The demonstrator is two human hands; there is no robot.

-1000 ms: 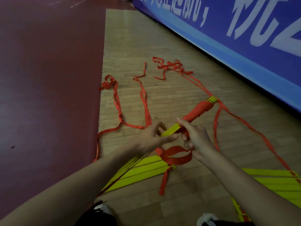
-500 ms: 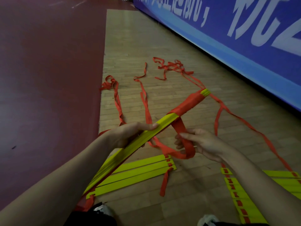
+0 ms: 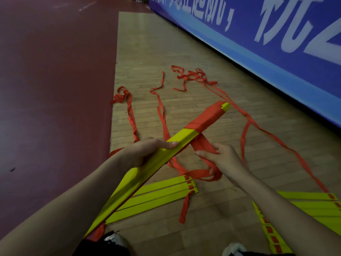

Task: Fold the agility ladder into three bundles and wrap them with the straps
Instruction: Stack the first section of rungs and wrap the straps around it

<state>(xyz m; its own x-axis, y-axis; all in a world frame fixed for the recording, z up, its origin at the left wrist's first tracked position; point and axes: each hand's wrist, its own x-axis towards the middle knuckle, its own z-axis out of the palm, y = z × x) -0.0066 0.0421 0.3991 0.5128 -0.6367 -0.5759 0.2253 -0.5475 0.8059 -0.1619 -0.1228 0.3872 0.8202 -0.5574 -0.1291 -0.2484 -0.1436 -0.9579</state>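
My left hand [image 3: 144, 154] grips a bundle of yellow ladder rungs [image 3: 158, 154] that slants up and to the right above the floor. Red strap wrapping [image 3: 206, 118] covers the bundle's far end. My right hand [image 3: 223, 161] holds the loose red strap [image 3: 202, 146] just under the bundle, and the strap loops down below my palm. A second stack of yellow rungs [image 3: 156, 197] lies flat on the wooden floor beneath. A third group of rungs [image 3: 302, 209] lies at the lower right.
Long red straps [image 3: 191, 76] trail in tangles across the wooden floor [image 3: 156, 52] ahead. A blue banner wall [image 3: 276, 43] runs along the right. Dark red flooring [image 3: 55, 89] lies to the left. My shoes [image 3: 114, 239] show at the bottom edge.
The bundle has risen and tilted up to the right. My left hand slid down onto the yellow part, and my right hand pulled the strap out from under the bundle.
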